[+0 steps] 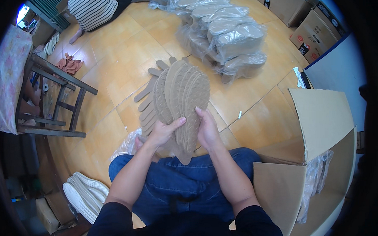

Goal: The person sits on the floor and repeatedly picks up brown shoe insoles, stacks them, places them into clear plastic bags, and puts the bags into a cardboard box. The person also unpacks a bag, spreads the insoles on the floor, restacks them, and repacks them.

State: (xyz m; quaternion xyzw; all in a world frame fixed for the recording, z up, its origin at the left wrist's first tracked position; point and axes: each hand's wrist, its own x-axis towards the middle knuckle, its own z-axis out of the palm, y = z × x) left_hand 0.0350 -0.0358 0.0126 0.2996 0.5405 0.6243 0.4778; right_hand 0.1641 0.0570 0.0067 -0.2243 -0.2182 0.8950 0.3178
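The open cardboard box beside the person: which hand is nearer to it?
Right. The right hand grips the fanned brown soles on the side toward the cardboard box, apart from it. The left hand holds the soles' other side, farther away.

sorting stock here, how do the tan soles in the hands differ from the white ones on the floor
The tan soles are fanned out, held up by the left hand and right hand; the white soles lie stacked flat on the floor, untouched. Tan ones show a textured tread; the white ones' surface is unclear. Both are sole-shaped and grouped together.
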